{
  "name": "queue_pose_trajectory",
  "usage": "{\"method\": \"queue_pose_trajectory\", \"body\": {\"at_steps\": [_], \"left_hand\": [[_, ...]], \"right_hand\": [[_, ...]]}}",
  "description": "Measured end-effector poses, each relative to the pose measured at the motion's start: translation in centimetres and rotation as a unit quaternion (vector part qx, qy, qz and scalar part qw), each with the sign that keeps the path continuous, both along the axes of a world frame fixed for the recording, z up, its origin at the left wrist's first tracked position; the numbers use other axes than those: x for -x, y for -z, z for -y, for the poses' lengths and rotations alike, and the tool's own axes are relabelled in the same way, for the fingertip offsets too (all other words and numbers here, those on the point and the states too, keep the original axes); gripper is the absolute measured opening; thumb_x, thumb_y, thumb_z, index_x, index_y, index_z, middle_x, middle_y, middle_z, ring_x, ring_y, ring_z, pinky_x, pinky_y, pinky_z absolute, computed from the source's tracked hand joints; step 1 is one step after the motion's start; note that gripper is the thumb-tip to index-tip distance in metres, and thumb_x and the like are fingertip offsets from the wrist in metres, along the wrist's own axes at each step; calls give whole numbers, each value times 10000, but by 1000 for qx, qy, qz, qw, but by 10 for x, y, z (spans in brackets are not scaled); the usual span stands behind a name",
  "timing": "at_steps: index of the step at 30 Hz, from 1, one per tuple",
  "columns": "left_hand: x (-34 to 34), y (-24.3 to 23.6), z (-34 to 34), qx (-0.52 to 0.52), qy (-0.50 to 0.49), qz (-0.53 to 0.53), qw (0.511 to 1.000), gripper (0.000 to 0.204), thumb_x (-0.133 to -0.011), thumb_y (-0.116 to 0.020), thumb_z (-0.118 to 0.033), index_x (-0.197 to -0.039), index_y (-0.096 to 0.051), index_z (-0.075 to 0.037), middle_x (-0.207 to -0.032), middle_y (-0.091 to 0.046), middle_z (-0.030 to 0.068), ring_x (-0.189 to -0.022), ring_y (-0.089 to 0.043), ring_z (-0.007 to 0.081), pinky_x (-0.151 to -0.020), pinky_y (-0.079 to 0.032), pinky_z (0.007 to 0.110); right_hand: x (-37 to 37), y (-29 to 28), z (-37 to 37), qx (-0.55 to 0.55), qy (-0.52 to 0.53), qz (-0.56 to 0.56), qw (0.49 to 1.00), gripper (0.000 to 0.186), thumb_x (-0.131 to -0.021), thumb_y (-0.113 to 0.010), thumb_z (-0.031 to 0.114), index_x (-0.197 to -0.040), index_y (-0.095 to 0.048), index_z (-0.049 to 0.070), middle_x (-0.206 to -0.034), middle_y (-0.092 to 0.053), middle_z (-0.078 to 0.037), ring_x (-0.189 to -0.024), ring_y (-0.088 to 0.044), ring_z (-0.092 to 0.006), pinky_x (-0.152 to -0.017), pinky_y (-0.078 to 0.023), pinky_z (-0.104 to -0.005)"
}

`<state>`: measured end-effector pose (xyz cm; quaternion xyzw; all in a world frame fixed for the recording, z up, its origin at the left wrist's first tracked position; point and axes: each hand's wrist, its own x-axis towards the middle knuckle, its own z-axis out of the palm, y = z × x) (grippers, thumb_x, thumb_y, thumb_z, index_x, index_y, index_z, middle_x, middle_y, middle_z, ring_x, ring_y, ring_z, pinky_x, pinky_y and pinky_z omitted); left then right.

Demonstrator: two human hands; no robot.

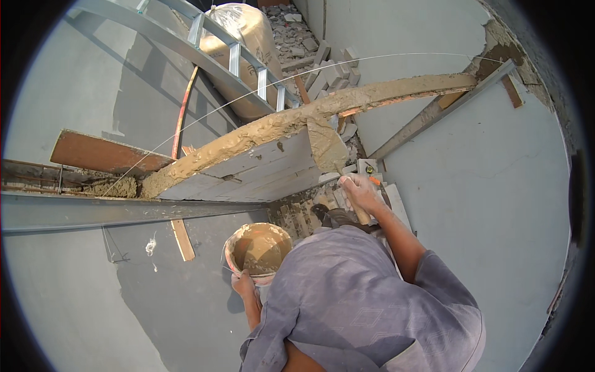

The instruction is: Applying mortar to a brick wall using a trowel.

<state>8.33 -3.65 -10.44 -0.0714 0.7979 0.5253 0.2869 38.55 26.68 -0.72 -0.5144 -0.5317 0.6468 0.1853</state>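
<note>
With my right hand (362, 193) I grip the handle of a trowel (327, 146); its blade is coated in wet mortar and touches the near side of the wall's top. My left hand (244, 284) is closed on the near rim of a bucket (235, 249), which has brownish mortar (260, 249) inside. A thick band of wet mortar (248, 135) runs along the top of the low wall of pale blocks (248, 170). Above this band a thin string (214, 111) is stretched from the left side to the far right.
A metal ladder (232, 59) leans behind the wall beside a large filled sack (248, 31). Broken blocks (331, 74) and rubble lie beyond. Metal straightedges (124, 211) border the left and right ends. A brown board (105, 152) stands at the left.
</note>
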Motion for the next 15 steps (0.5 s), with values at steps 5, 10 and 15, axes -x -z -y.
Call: {"method": "queue_pose_trajectory", "body": {"at_steps": [5,10,15], "left_hand": [[-9,-16,-7,-16,-5,1,1000,275,-741,-555,59,-1015,-582,63,-974,-648,130,-828,-641,209,-752,-512,311],[-8,4,6,-52,-14,19,998,298,-748,-560,53,-1044,-580,76,-992,-651,140,-834,-643,208,-750,-513,316],[-11,23,12,-48,-3,9,999,319,-758,-550,28,-1073,-573,73,-964,-647,139,-813,-648,237,-718,-524,342]], "right_hand": [[-34,-65,-65,-197,-8,281,939,407,-961,-438,341,-804,-589,-3,-679,-597,-88,-585,-589,-166,-572,-491,-335],[-13,-115,-98,-11,-66,228,971,408,-957,-440,364,-863,-568,-12,-593,-498,-33,-419,-519,-146,-340,-424,-295],[19,-94,-96,-29,-124,229,965,421,-962,-437,363,-882,-578,-25,-589,-498,-50,-433,-533,-160,-383,-456,-320]]}}
